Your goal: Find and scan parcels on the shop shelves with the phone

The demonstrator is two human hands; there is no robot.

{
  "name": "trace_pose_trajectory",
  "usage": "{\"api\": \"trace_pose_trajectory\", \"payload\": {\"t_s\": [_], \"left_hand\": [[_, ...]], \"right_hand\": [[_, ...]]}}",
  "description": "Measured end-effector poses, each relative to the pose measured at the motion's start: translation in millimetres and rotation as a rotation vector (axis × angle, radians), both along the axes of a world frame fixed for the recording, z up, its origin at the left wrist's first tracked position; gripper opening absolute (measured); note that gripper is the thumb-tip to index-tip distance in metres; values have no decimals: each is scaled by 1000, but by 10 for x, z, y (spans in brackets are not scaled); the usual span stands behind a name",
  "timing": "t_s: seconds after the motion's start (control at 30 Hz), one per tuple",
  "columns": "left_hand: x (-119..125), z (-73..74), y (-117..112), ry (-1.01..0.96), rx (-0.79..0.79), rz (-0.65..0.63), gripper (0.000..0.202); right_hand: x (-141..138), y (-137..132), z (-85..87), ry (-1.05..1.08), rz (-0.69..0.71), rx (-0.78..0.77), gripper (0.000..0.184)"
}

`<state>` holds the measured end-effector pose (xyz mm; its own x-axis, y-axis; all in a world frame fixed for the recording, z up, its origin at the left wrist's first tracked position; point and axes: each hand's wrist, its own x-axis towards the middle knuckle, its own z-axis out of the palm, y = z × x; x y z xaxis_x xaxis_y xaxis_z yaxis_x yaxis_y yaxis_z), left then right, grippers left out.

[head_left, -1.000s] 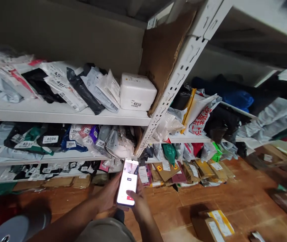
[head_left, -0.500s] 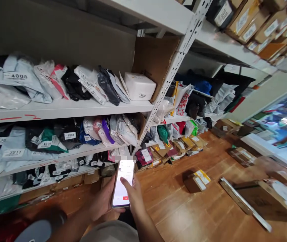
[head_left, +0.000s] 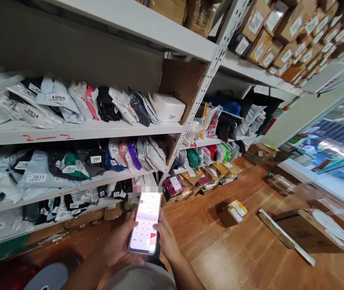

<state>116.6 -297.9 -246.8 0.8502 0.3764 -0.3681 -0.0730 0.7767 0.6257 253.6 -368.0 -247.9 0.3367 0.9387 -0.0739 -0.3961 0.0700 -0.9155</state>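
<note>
A lit smartphone point(head_left: 146, 222) showing an on-screen keypad is held low in the middle of the view. My left hand point(head_left: 119, 243) cradles it from beneath and from the left side, fingers wrapped round its edge. My right hand point(head_left: 166, 238) grips the phone's right edge, its thumb resting on the screen near the keypad. Both forearms come up from the bottom of the picture. Behind the phone stands white metal shelving point(head_left: 78, 131) packed with numbered parcel bags.
A white foam box point(head_left: 168, 108) sits at the shelf's right end beside a perforated upright post point(head_left: 194, 100). Cardboard boxes point(head_left: 287, 28) fill the upper right shelves. On the wooden floor lie a small labelled box point(head_left: 231, 213) and a larger flat carton point(head_left: 306, 229).
The view has risen and swung right, revealing the top shelves and the window side. The phone screen changed to a keypad, and my right thumb shifted on it.
</note>
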Motion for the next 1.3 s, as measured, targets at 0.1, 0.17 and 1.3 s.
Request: {"api": "trace_pose_trajectory", "payload": {"t_s": [0.1,0.17,1.3], "left_hand": [[-26,-23,-45,67,54,44,83],[-36,-42,-72,93,71,37,83],[672,-447,-40,-131,-79,-105,79]], "right_hand": [[-16,-74,-2,17,31,6,49],[-32,-129,10,29,45,8,53],[539,-165,-633,279,26,-90,52]]}}
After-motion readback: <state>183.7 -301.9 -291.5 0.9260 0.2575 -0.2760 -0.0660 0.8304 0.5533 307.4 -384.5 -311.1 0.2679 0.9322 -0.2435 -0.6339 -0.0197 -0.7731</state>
